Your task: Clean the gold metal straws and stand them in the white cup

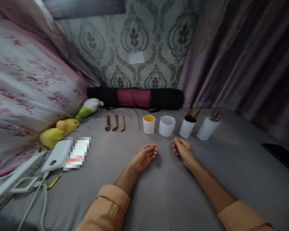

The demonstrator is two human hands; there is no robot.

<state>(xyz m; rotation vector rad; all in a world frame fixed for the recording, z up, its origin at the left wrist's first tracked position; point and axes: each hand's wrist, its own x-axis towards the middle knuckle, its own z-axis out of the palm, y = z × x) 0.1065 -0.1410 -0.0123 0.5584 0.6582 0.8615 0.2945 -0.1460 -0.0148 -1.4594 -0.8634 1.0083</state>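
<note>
My left hand (144, 156) rests on the grey sheet (159, 192), fingers loosely curled and nothing in them. My right hand (183, 149) lies beside it, fingers also loosely curled and empty. Just beyond them stands a row of white cups: one with yellow liquid (149, 124), an empty-looking one (167, 125), one holding dark sticks (188, 125) and another with sticks (207, 127). Three golden curved tools (115, 123) lie to the left of the cups.
A black and pink roll (135, 98) lies along the patterned wall. Yellow and green plush toys (59, 131) sit at the left by a floral pillow. A white power bank (54, 158), power strip (16, 179) and cables lie at lower left. A dark flat object (281, 155) lies at right.
</note>
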